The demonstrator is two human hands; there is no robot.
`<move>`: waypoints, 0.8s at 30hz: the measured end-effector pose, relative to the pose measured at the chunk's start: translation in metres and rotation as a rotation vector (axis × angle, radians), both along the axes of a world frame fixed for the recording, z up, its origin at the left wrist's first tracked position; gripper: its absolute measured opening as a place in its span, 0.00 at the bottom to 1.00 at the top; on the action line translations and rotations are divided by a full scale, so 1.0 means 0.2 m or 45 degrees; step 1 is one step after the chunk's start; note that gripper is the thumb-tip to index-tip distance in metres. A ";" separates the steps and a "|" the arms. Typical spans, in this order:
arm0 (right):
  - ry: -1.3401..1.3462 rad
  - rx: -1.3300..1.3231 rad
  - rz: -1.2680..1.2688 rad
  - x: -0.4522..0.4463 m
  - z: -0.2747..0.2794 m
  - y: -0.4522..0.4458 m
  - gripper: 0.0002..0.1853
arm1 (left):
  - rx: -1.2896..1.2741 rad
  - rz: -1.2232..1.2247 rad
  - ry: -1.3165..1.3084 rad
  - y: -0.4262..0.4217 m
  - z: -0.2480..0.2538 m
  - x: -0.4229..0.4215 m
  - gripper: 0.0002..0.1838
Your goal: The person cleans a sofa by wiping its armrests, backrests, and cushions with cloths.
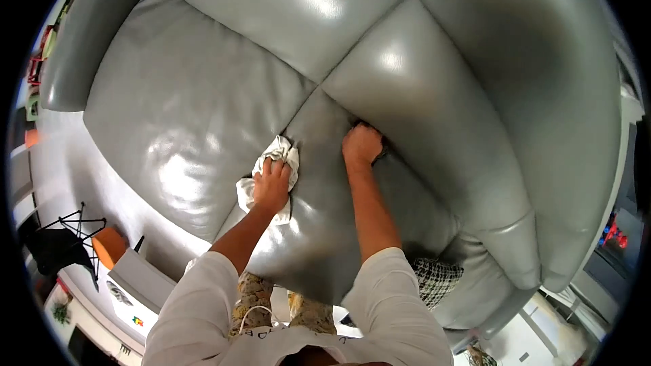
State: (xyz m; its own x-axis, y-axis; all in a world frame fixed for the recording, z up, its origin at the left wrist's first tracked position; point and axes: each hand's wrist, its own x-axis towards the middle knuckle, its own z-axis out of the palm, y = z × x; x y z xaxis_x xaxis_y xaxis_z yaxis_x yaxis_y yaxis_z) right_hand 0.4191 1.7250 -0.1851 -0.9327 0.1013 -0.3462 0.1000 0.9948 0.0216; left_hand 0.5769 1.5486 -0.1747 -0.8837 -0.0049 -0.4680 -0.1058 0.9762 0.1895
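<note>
My left hand (272, 186) presses a crumpled white cloth (292, 157) onto the grey leather sofa seat (169, 108), with its fingers curled over the cloth. The cloth lies beside the seam between two seat cushions. Closed into a fist, my right hand (363, 144) is at the crease where the seat meets the backrest (407, 81). Something dark shows around its knuckles; whether this is the open gap or a held thing I cannot tell. The fingertips of that hand are hidden.
A black and white checked cushion (436, 280) lies by my right elbow. The sofa's armrest (81, 41) rises at the far left. On the floor side at left are a black folding chair (57, 249), an orange object (108, 247) and a white cabinet (139, 285).
</note>
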 end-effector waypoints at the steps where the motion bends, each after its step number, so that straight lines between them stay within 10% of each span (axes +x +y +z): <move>1: -0.046 0.010 0.031 -0.03 0.00 -0.03 0.10 | 0.002 0.007 0.003 0.00 -0.01 0.01 0.21; 15: 0.713 -0.654 1.004 -0.28 -0.10 -0.64 0.10 | 0.110 0.040 0.028 -0.02 -0.04 0.04 0.25; 24: -0.406 -0.328 0.760 -0.31 0.59 0.01 0.17 | 0.198 0.062 0.027 -0.06 -0.03 0.02 0.19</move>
State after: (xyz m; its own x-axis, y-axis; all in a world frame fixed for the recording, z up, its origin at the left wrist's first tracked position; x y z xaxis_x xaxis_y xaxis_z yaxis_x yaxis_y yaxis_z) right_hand 0.3566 1.7262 -0.0665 -0.6528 -0.5154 -0.5552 -0.4341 0.8551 -0.2834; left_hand 0.5817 1.5369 -0.1805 -0.8940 0.0228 -0.4475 -0.1469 0.9286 0.3408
